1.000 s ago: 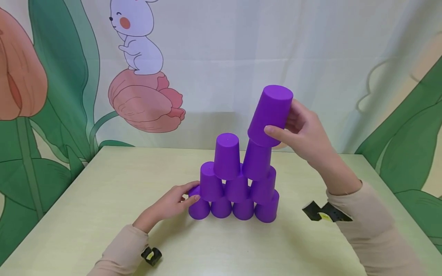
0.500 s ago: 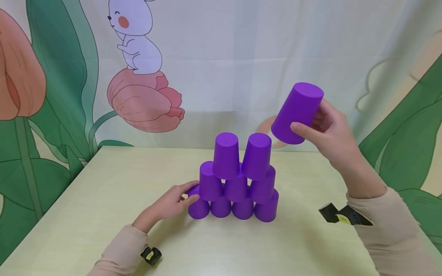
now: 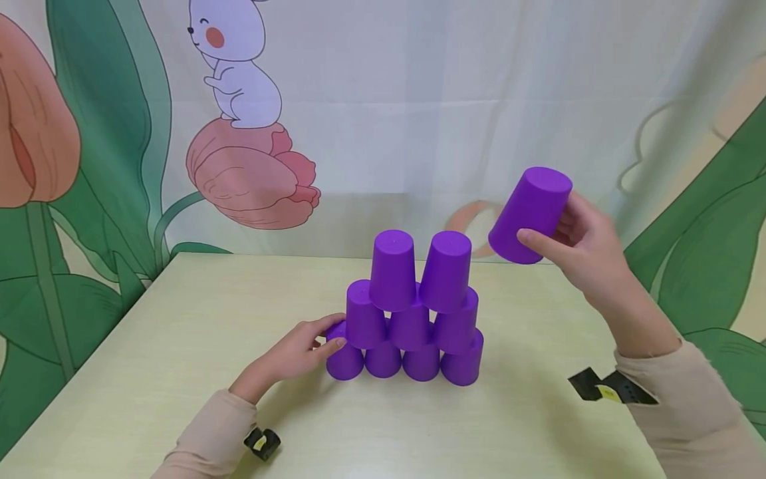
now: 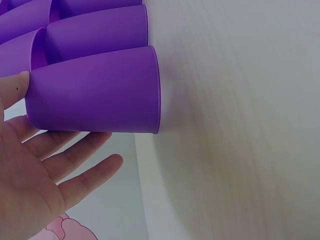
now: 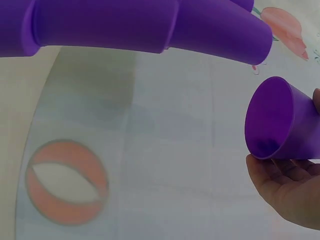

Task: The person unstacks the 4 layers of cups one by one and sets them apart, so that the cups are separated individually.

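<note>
Purple cups stand upside down in a pyramid: several along the bottom, three above, and two on top, the left top cup (image 3: 392, 271) and the right top cup (image 3: 445, 271). My left hand (image 3: 302, 352) touches the leftmost bottom cup (image 3: 346, 364); the left wrist view shows its thumb at the base end and its other fingers fairly straight and spread along the side. Up to the right of the stack, my right hand (image 3: 589, 256) grips another purple cup (image 3: 532, 213), tilted with its mouth down and to the left. The right wrist view looks into this cup's mouth (image 5: 270, 117).
The stack rests on a pale wooden table (image 3: 197, 319), around its middle. Behind the table's far edge hangs a cloth backdrop (image 3: 359, 133) printed with flowers and a rabbit. Each sleeve has a small black camera at the wrist, the left camera (image 3: 262, 444) low over the table.
My right hand has carried its cup right, away from above the right top cup, then slightly down. The stack and left hand look the same.
</note>
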Demonstrator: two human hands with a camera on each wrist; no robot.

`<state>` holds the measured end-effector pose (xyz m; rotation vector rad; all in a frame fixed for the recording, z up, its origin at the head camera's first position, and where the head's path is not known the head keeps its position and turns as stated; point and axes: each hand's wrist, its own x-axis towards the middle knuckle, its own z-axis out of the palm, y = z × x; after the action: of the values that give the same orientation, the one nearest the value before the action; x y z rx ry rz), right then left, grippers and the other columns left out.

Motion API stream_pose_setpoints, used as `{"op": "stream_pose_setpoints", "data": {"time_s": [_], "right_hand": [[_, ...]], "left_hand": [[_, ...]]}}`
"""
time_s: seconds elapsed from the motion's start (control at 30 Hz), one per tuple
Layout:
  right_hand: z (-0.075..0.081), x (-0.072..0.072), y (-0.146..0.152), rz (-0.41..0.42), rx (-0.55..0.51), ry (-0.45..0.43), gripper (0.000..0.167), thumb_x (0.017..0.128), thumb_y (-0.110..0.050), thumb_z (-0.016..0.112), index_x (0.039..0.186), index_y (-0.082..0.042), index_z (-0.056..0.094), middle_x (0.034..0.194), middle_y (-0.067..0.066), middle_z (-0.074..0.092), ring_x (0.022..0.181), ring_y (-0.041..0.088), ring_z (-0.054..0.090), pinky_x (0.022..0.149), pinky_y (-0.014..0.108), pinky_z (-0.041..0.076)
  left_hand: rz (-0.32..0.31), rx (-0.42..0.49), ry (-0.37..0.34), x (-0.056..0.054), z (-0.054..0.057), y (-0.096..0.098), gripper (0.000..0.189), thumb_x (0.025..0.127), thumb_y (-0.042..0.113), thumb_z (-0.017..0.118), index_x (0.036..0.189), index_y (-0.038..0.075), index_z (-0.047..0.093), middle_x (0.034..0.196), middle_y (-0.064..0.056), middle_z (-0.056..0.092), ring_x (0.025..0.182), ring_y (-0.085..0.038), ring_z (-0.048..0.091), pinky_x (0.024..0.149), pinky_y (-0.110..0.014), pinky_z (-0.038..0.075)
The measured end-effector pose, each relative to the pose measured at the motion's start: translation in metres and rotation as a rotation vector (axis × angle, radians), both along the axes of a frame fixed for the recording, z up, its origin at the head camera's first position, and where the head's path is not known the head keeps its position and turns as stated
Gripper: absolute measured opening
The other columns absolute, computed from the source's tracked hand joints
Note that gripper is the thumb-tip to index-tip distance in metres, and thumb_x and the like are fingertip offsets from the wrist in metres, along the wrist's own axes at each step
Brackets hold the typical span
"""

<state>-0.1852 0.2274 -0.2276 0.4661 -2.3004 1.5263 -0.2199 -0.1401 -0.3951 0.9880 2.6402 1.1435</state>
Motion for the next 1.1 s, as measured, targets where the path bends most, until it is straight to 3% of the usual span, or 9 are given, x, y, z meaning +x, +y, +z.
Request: {"op": "stream_pose_setpoints", "data": {"time_s": [0.37,0.9,1.1], "right_hand": [[-0.024,-0.006,0.008,-0.062,0.047,-0.086,0.051,0.086,-0.019,0.064,0.131,-0.011,0.041,0.113,0.005,0.055,0.096,0.012,0.056,0.077,0.018,0.047],[-0.054,-0.021,0.022,-0.097,0.091,-0.118,0.058,0.085,-0.022,0.065,0.134,-0.007,0.037,0.116,0.009,0.052,0.097,0.008,0.053,0.078,0.014,0.044],[-0.063,-0.027,0.026,-0.119,0.121,-0.162,0.064,0.086,-0.026,0.064,0.138,-0.008,0.033,0.124,0.014,0.05,0.103,0.016,0.051,0.083,0.022,0.044]], "left_hand": [[0.007,-0.002,-0.015,0.001,0.002,0.001,0.045,0.094,0.022,0.05,0.132,-0.002,0.042,0.113,-0.012,0.06,0.098,-0.021,0.057,0.078,-0.036,0.048],[0.004,0.004,-0.008,0.001,0.001,0.0,0.044,0.095,0.021,0.05,0.132,-0.001,0.043,0.113,-0.011,0.06,0.099,-0.021,0.057,0.078,-0.035,0.049],[0.009,0.001,-0.01,0.002,0.001,0.0,0.044,0.095,0.022,0.049,0.132,-0.001,0.042,0.113,-0.011,0.06,0.099,-0.021,0.057,0.078,-0.034,0.049]]}}
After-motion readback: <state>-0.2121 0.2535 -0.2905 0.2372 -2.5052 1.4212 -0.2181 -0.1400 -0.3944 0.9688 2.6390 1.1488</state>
